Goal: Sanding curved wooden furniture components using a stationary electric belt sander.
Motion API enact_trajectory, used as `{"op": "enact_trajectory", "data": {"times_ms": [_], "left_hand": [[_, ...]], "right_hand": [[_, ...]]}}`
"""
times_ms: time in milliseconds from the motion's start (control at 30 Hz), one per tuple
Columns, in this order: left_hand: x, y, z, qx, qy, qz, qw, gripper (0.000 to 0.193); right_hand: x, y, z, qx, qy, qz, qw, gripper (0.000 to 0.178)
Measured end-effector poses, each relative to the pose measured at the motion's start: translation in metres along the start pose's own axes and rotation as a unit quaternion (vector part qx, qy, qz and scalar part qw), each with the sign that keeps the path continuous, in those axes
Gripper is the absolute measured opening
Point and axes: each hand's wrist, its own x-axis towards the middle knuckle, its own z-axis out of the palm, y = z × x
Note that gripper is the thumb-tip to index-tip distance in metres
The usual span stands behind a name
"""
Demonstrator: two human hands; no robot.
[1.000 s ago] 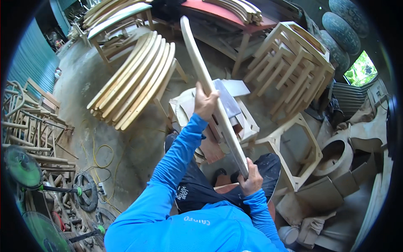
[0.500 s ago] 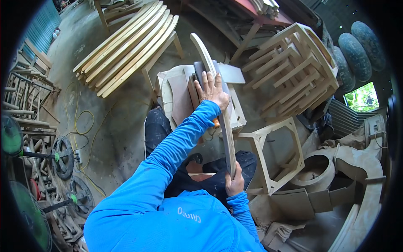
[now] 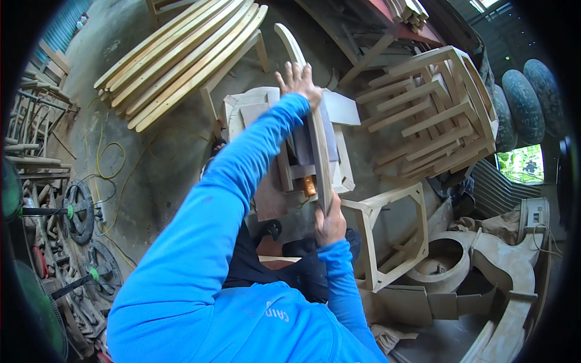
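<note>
A long curved wooden slat [image 3: 318,142] runs away from me, over a low wooden stand [image 3: 344,158] with dark grey sheet-like faces [image 3: 302,144] beside the slat. My left hand [image 3: 301,85] lies on the slat's far part, its fingers stretched and spread. Around the near end my right hand [image 3: 331,221] is closed, thumb along the wood. A small orange piece [image 3: 310,186] shows under the slat at the stand's near side. My left forearm hides part of the stand, and what the slat's underside touches cannot be seen.
Several similar curved slats [image 3: 187,57] rest on a trestle at the far left. Stacked wooden frames [image 3: 433,115] stand at the right, with another open frame [image 3: 396,236] nearer. A yellow cord [image 3: 100,163] crosses the floor, left; fans [image 3: 36,308] stand at the left edge.
Both hands and the slat have moved forward, away from my body. My right arm is stretched farther out, and more of the orange piece shows. The view has shifted slightly.
</note>
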Motion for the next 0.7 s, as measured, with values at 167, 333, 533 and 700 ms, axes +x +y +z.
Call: {"op": "enact_trajectory", "data": {"times_ms": [167, 333, 533, 700], "left_hand": [[0.048, -0.008, -0.011, 0.013, -0.008, -0.047, 0.999, 0.084], [-0.017, 0.0, 0.0, 0.018, -0.025, -0.02, 0.999, 0.087], [-0.153, 0.028, 0.014, 0.001, -0.027, 0.038, 0.999, 0.09], [-0.116, 0.011, 0.017, -0.002, 0.036, 0.042, 0.998, 0.087]], "right_hand": [[0.036, -0.007, 0.009, -0.059, 0.015, 0.002, 0.998, 0.059], [-0.024, 0.012, 0.004, 0.001, -0.012, 0.004, 1.0, 0.059], [-0.14, 0.046, -0.014, 0.036, -0.01, -0.004, 0.999, 0.062], [-0.104, 0.034, -0.016, 0.02, 0.004, -0.05, 0.999, 0.062]]}}
